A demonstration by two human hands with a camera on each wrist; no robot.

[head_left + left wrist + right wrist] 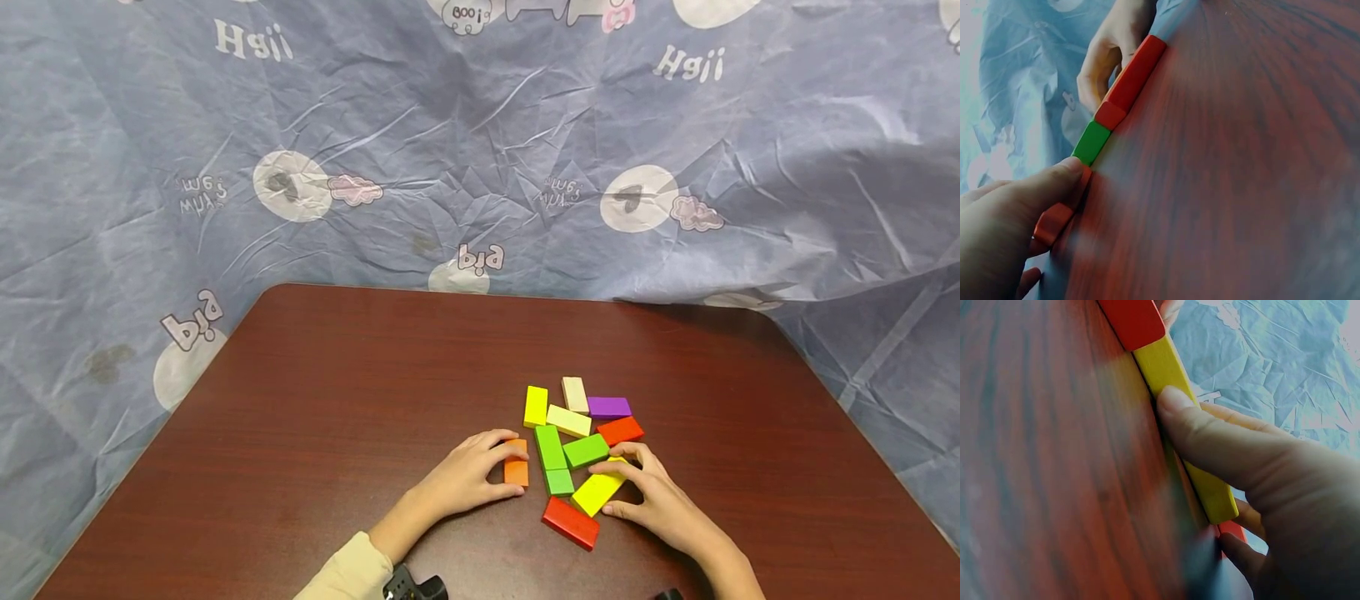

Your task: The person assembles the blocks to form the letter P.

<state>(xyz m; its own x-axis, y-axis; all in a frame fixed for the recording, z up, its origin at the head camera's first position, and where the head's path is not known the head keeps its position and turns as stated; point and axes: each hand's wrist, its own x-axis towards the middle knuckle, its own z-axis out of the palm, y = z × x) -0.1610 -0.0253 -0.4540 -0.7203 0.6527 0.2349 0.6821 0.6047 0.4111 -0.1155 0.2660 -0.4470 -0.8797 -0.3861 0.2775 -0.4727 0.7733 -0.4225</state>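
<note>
My left hand (pixel 474 477) grips an orange block (pixel 517 472) on the table, with the thumb at its near end and fingers at its far end. My right hand (pixel 658 500) holds a long yellow block (pixel 597 493) between thumb and fingers. In the right wrist view the thumb presses the side of this yellow block (pixel 1213 494). A red block (pixel 571 523) lies at the near end of the yellow one. Between the hands are a long green block (pixel 551 448), a shorter-looking green block (pixel 558 482) and a slanted green block (pixel 587 451).
Farther back on the brown table (pixel 360 375) lie a small yellow block (pixel 536 407), a pale yellow block (pixel 569 421), a cream block (pixel 575 395), a purple block (pixel 609 407) and a second red block (pixel 620 431). A printed blue-grey cloth (pixel 465 125) hangs behind the table.
</note>
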